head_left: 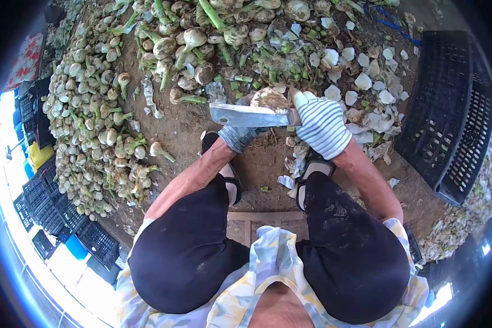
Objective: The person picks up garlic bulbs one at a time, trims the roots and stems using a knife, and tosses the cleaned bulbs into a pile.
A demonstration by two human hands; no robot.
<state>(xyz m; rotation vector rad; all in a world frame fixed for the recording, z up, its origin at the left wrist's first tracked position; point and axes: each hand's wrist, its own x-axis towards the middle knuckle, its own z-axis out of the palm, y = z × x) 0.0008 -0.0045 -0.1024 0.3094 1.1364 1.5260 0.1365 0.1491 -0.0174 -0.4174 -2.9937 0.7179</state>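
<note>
My right hand point(323, 123), in a white and grey striped glove, is closed round the handle of a broad-bladed knife point(246, 116). The blade points left and lies across the front of my left hand point(239, 136). That hand wears a grey glove, and its fingers are mostly hidden behind the blade. Just above the blade shows a soil-covered bulb point(270, 99) with a brown, rooty side, held between the hands with my left hand round it. White bulbs with thick green stems point(194, 38) lie on the ground beyond.
A big heap of trimmed bulbs point(85, 131) spreads to the left. Green stem cuttings point(284, 63) and white peelings point(363, 82) litter the ground ahead and right. Black plastic crates point(443, 109) stand at the right; more crates point(49, 197) sit far left. My knees frame bare soil.
</note>
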